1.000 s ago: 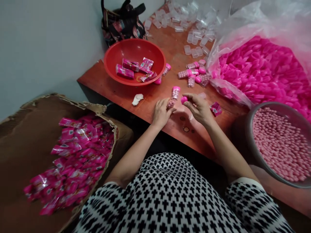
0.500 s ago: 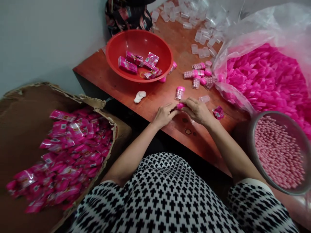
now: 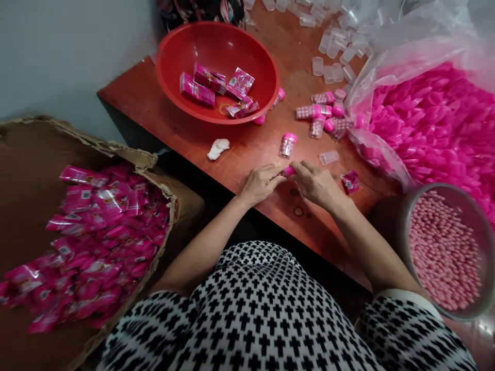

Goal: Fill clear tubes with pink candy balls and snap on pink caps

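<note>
Pink cap [image 3: 288, 171] sits pinched between the fingertips of the left hand [image 3: 260, 184] and the right hand [image 3: 316, 184], both curled closed around it just above the near edge of the tabletop [image 3: 154, 113]. The fingers hide whatever else may be joined to the cap. Just far of the hands, a filled clear bottle with a pink cap [image 3: 288, 145] lies tilted on the wood. To the right are an empty clear bottle [image 3: 329, 157] and a small pink packet [image 3: 350, 182].

Farther right, a cluster of filled bottles [image 3: 314, 112] lies near a scatter of empty clear bottles [image 3: 328, 56]. A plastic bag of pink caps [image 3: 425, 123] spills across the right side, beside a steel basin of pink pills [image 3: 444, 250] at the near right. On the far left of the tabletop, a red plastic bowl [image 3: 247, 51] holds pink packs [image 3: 197, 89], and a crumpled white tissue [image 3: 218, 149] lies near it. At the near left, a cardboard box [image 3: 38, 154] is heaped with pink packets [image 3: 104, 206]. The person's lap shows a black-and-white patterned garment [image 3: 247, 309].
</note>
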`<state>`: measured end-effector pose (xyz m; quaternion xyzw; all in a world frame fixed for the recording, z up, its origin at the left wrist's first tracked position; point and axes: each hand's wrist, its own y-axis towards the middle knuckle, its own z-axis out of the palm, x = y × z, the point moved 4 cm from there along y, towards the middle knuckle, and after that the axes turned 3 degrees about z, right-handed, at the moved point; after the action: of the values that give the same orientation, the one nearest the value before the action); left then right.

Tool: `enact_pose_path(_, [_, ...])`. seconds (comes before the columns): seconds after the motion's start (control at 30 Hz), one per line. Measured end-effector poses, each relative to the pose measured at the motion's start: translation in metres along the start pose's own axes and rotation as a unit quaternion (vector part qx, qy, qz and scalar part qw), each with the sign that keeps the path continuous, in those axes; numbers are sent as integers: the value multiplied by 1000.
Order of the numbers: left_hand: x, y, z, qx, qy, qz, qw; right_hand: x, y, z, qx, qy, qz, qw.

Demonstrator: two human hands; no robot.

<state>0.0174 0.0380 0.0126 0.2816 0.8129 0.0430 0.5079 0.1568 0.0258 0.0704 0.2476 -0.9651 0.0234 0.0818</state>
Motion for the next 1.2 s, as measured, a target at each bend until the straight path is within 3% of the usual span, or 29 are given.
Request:
enact_pose_path(0.1, [1,1,-1,2,-17,-5,1000,-2,5,-2,14,34,-2,999])
enact_pose_path(0.2, [2,0,-4,-11,-41,-9,999,-7,0,-3,-25,116,18,993])
enact_pose_path(0.33, [1,0,-6,-39,-81,-37,995,-24,-32,3,-137,106,172,970])
enact_pose_path(0.4, [-3,-1,-2,-48,-110,-58,991,-29,-54,10,-149,39,239,959])
enact_pose_path(0.47, [-12,-1,5,-49,-133,-70,987,-31,-73,13,-125,0,262,957])
enact_pose_path(0.57, [-29,-3,18,-29,-158,-69,985,-34,-105,-8,-117,-5,279,953])
enact_pose_path(0.67, [-46,-8,32,-4,-177,-68,982,-54,-151,-55,-149,-68,378,911])
enact_pose_path(0.73, [-55,-13,40,4,-192,-69,979,-78,-185,-79,-100,-126,459,874])
enact_pose_path(0.77, [-60,-16,44,11,-199,-66,978,-91,-200,-83,-41,-136,482,865])
enact_pose_path(0.8, [-65,-18,50,22,-205,-60,977,-102,-211,-83,23,-132,482,866])
enact_pose_path(0.87, [-74,-22,60,50,-207,-36,976,-119,-225,-79,88,-126,460,874])
enact_pose_path(1.07, [-92,-21,81,76,-195,7,978,-130,-234,-70,123,-169,465,860])
enact_pose_path(1.2, [-92,-18,87,77,-208,-9,975,-130,-236,-65,145,-158,436,874])
